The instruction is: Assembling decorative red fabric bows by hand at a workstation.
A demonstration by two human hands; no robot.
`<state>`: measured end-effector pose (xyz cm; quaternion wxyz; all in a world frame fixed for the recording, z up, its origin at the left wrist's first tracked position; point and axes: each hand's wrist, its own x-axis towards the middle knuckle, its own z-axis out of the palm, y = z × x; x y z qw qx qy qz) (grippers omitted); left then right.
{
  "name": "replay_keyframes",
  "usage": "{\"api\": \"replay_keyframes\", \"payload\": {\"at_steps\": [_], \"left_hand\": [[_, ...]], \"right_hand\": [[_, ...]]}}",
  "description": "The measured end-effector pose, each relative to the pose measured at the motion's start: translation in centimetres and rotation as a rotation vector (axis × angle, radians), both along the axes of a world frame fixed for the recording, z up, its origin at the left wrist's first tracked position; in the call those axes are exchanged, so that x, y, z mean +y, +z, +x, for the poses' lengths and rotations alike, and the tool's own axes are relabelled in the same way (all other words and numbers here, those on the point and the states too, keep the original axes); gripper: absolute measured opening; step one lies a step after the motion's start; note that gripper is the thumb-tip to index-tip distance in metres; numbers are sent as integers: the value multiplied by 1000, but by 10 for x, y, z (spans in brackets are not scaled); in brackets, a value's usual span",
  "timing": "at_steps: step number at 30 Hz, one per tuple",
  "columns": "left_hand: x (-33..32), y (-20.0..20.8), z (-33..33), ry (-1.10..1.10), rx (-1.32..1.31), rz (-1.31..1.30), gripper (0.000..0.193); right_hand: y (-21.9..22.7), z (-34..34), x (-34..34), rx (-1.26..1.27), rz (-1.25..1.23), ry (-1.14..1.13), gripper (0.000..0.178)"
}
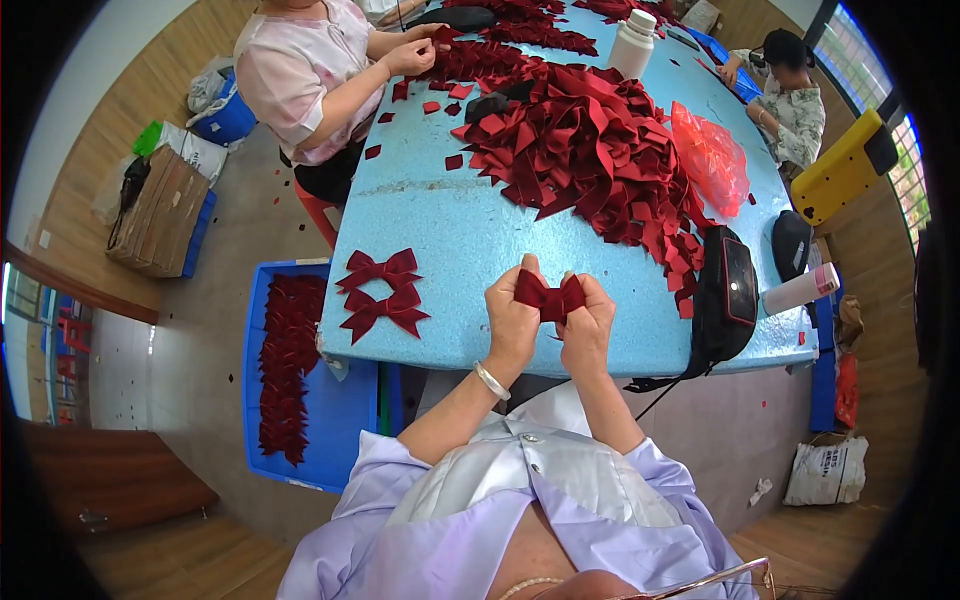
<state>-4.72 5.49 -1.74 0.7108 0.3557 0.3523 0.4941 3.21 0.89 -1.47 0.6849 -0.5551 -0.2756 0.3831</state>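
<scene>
light blue table (450, 220), biggest thing, runs away from the wearer. co-worker in a pale pink-and-white top (300, 85) at its left side, another person in a patterned light top (797, 120) far right. blue rectangular plastic tray (335, 405) below the table's near left corner, dense strip of dark red bows (283, 370) along its left part. big loose heap of dark red fabric pieces (590, 140) mid table. black soft case with a cord (726, 300) at the right, near edge. crumpled translucent red plastic bag (708, 160) beside the heap. white capped bottle (632, 45) behind it; white cylindrical container (803, 290) tilted, right of the case.

left hand (513, 318) and right hand (588, 322) close together over the table's near edge, thumbs up, fingers narrow, each pinching one side of a dark red velvet bow (550, 298); bow sits between them, can't tell if it touches the table. two matching dark red bows (385, 312) lie left, one above the other. silver bangle (491, 381) on left wrist. small red fabric scraps (454, 162) scattered left of the heap.
</scene>
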Motion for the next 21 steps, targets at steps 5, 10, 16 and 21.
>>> {"api": "replay_keyframes", "payload": {"at_steps": [5, 10, 16, 21], "left_hand": [[0, -6, 2, 75, 55, 63, 45], [0, -6, 1, -34, -94, -273, 41], [0, -12, 2, 4, -38, -241, 41], [0, -13, 1, -49, -68, -258, 41]], "right_hand": [[7, -2, -1, 290, -74, 70, 26], [-4, -3, 3, 251, -30, 8, 25], [-3, 0, 1, 318, -95, 29, 21], [0, 3, -1, 363, -136, 76, 19]]}}
